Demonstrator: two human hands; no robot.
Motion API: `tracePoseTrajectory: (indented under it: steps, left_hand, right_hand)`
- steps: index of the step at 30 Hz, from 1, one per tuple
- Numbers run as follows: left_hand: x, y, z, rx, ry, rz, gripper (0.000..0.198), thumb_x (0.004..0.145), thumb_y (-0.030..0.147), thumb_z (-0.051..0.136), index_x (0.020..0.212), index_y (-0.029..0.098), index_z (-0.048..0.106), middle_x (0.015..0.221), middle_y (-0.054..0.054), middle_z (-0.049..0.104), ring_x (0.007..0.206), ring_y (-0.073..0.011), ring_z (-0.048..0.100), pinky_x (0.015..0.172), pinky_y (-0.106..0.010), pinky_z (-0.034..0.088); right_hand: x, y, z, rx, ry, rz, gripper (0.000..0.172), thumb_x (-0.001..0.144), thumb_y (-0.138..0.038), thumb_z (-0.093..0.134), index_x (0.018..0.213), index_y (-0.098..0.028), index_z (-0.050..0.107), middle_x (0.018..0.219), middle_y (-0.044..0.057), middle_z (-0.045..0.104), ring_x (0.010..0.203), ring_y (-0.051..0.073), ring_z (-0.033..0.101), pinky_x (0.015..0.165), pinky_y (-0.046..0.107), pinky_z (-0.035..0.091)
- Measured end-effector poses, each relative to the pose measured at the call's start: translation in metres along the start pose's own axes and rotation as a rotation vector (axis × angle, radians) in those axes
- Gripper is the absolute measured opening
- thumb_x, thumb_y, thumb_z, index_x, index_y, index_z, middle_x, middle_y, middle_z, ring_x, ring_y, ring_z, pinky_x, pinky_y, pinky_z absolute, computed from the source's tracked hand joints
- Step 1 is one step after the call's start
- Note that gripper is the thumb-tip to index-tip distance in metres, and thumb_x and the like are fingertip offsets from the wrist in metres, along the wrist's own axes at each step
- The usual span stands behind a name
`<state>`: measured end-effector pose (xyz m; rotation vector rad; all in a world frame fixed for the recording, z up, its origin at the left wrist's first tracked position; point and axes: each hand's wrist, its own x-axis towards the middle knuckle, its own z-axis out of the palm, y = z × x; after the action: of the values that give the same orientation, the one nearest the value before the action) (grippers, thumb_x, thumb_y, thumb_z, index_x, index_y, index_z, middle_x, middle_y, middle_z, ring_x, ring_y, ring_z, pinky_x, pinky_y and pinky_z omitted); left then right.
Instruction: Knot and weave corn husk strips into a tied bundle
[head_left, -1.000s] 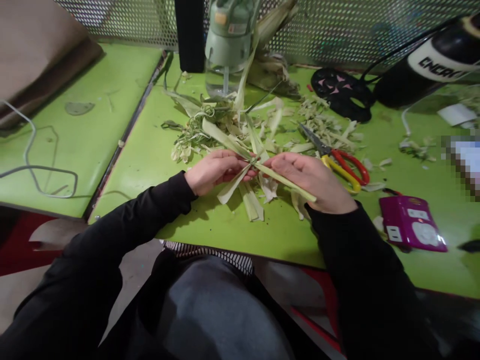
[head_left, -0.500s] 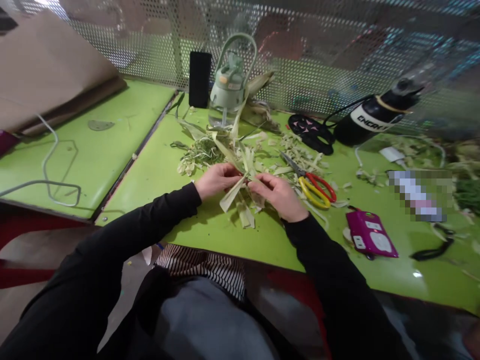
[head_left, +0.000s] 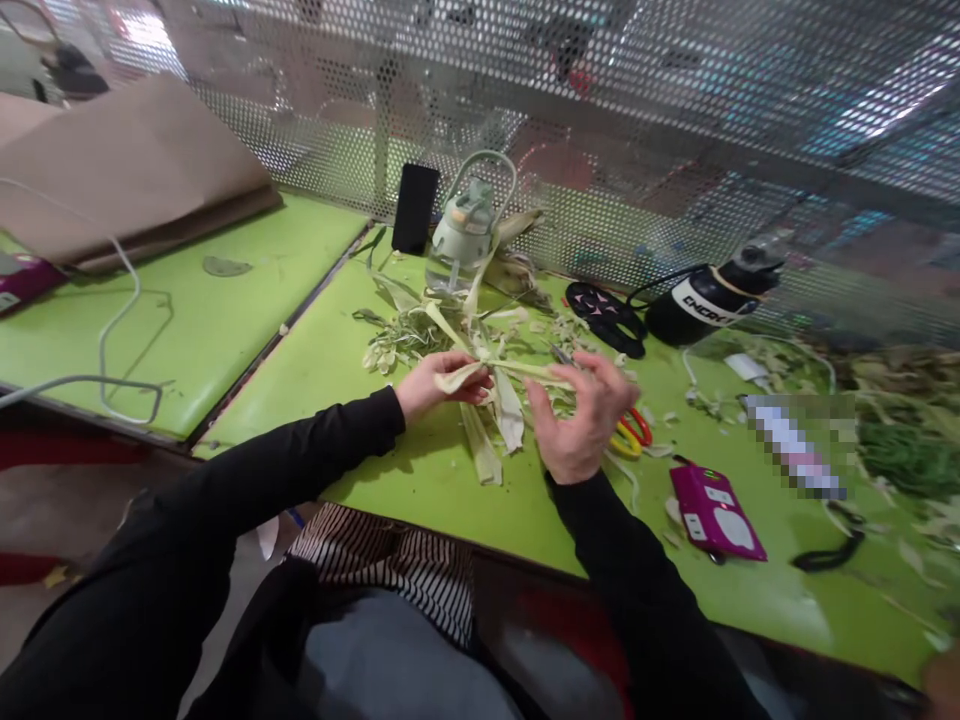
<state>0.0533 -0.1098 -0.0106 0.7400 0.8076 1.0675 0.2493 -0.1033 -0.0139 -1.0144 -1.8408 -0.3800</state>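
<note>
1. The left hand (head_left: 444, 385) pinched the husk (head_left: 487, 357) near the crossing of its strips, thumb and fingers closed on it.
2. The right hand (head_left: 579, 425) was loosely spread, its thumb standing apart from the fingers; a strip of the husk reached across to it, and whether that strip touched the fingers could not be told.
3. The husk thus sat between the two hands, just above the table (head_left: 274, 430), with one pale strip drooping in the gap between them and another slanting up and away from the left hand.
4. Just beyond the left hand lay a pile of shreds (head_left: 409, 335); farther past it stood the bottle (head_left: 461, 238), with the phone (head_left: 415, 208) upright to its left.
5. The scissors (head_left: 628, 435) lay just beside the right hand, partly hidden by it, their red and yellow handles showing to its right.
6. Farther right of that hand, and a little nearer the body, was the purple box (head_left: 720, 510).
7. The black flask (head_left: 694, 308) was well beyond the right hand, before the mesh (head_left: 675, 170).
8. Brown paper (head_left: 142, 160) lay far left of the left hand.
</note>
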Motion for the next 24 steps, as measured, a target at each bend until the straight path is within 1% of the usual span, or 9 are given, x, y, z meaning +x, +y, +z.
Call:
tracePoseTrajectory:
  steps: [2,4,7,9,12,14,17,20,24]
  left_hand:
    - [-0.002,0.001,0.0,-0.049,-0.025,-0.014,0.008,0.089,0.009,0.061,0.082,0.008,0.065,0.075,-0.006,0.072,0.059,-0.0068,0.066,0.068,-0.023,0.056]
    - [-0.004,0.0,0.0,-0.062,-0.033,-0.041,0.01,0.09,0.009,0.06,0.082,0.008,0.065,0.075,-0.005,0.072,0.06,-0.0067,0.066,0.07,-0.022,0.056]
    - [-0.005,-0.001,0.002,-0.042,-0.024,-0.089,0.011,0.091,0.008,0.059,0.08,0.008,0.064,0.074,-0.005,0.073,0.059,-0.0064,0.066,0.068,-0.021,0.055]
    - [-0.005,-0.002,0.003,-0.005,-0.031,-0.1,0.011,0.091,0.009,0.059,0.082,0.008,0.065,0.073,-0.006,0.073,0.058,-0.0061,0.066,0.066,-0.02,0.054]
    - [-0.005,-0.004,0.005,0.057,-0.052,-0.102,0.009,0.089,0.012,0.063,0.082,0.008,0.066,0.07,-0.004,0.072,0.056,-0.0057,0.064,0.062,-0.019,0.052]
    - [-0.005,-0.005,0.005,0.075,-0.06,-0.11,0.008,0.085,0.014,0.069,0.081,0.008,0.065,0.069,-0.002,0.071,0.057,-0.0056,0.064,0.062,-0.019,0.052]
    - [-0.004,-0.008,0.004,0.04,-0.043,-0.121,0.009,0.083,0.014,0.072,0.081,0.008,0.065,0.071,-0.003,0.072,0.058,-0.0054,0.064,0.064,-0.018,0.052]
    - [-0.003,-0.008,0.003,-0.061,0.001,-0.1,0.009,0.089,0.01,0.063,0.081,0.008,0.066,0.076,-0.006,0.073,0.058,-0.0052,0.064,0.063,-0.018,0.052]
    - [-0.004,-0.008,0.003,-0.118,0.024,-0.052,0.015,0.091,0.006,0.055,0.081,0.011,0.066,0.084,-0.007,0.074,0.057,-0.0058,0.064,0.055,-0.017,0.049]
  right_hand:
    - [-0.003,-0.004,-0.002,-0.063,-0.038,-0.126,0.011,0.083,-0.036,0.071,0.092,-0.03,0.071,0.092,0.005,0.062,0.091,0.025,0.058,0.088,0.046,0.043]
    - [-0.005,-0.009,-0.001,-0.089,-0.125,-0.153,0.011,0.086,-0.037,0.069,0.094,-0.031,0.074,0.089,0.005,0.062,0.088,0.024,0.057,0.086,0.043,0.043]
    - [-0.004,-0.014,0.001,-0.09,-0.166,-0.087,0.021,0.087,-0.043,0.066,0.099,-0.028,0.074,0.101,0.008,0.065,0.097,0.027,0.056,0.088,0.045,0.043]
    - [-0.003,-0.015,0.002,-0.046,-0.179,-0.039,0.021,0.088,-0.043,0.065,0.098,-0.026,0.073,0.106,0.009,0.066,0.101,0.027,0.057,0.09,0.046,0.043]
    - [-0.001,-0.016,0.002,0.066,-0.184,0.045,0.016,0.089,-0.039,0.065,0.09,-0.024,0.071,0.102,0.007,0.067,0.1,0.025,0.06,0.091,0.045,0.044]
    - [0.0,-0.017,0.001,0.127,-0.186,0.099,0.014,0.089,-0.036,0.065,0.084,-0.023,0.069,0.099,0.007,0.067,0.1,0.024,0.06,0.091,0.044,0.044]
    - [0.001,-0.02,-0.001,0.171,-0.205,0.123,0.011,0.089,-0.031,0.063,0.082,-0.022,0.066,0.098,0.007,0.067,0.1,0.025,0.06,0.091,0.045,0.044]
    - [0.0,-0.022,-0.002,0.145,-0.213,0.053,0.007,0.087,-0.027,0.063,0.081,-0.023,0.064,0.103,0.008,0.068,0.102,0.026,0.06,0.093,0.047,0.045]
    - [-0.001,-0.024,-0.002,0.034,-0.259,-0.107,0.005,0.083,-0.024,0.066,0.078,-0.024,0.063,0.116,0.007,0.067,0.111,0.029,0.056,0.092,0.048,0.046]
